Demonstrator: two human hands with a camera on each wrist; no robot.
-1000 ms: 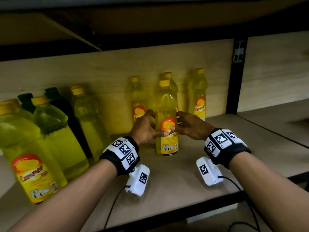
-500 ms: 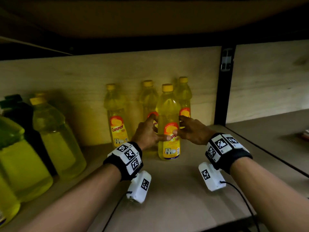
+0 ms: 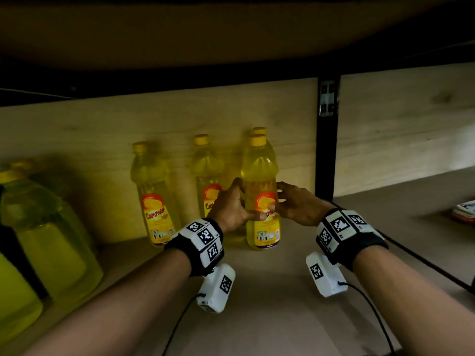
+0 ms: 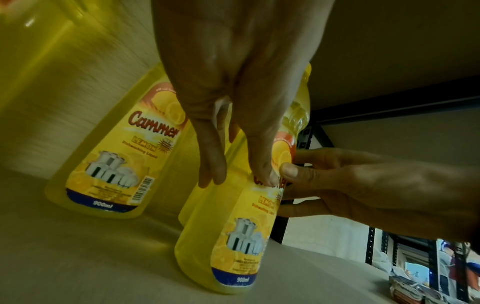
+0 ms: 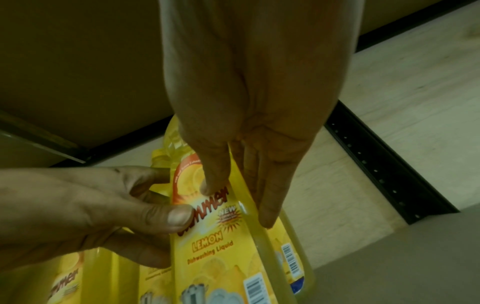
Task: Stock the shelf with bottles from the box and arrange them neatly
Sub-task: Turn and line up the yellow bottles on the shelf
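Note:
A yellow dishwashing-liquid bottle (image 3: 262, 176) (image 4: 233, 246) (image 5: 215, 257) stands upright on the shelf board (image 3: 270, 291). My left hand (image 3: 239, 201) (image 4: 233, 181) grips its left side, thumb on the label. My right hand (image 3: 285, 201) (image 5: 233, 201) grips the right side, thumb also on the label. Directly behind it stands another bottle, of which only the cap (image 3: 258, 130) shows. Two more of the same bottles (image 3: 153, 191) (image 3: 208, 176) stand to the left along the back wall.
Large yellow jugs (image 3: 46, 240) and a dark bottle (image 3: 10, 253) crowd the shelf's left end. A black upright post (image 3: 326, 140) bounds this bay on the right. Beyond it, a small packet (image 3: 465, 211) lies on the neighbouring shelf. Another shelf hangs low overhead.
With both hands still on it, the front bottle has slid right and back, from between the rear bottles to directly in front of the rightmost one.

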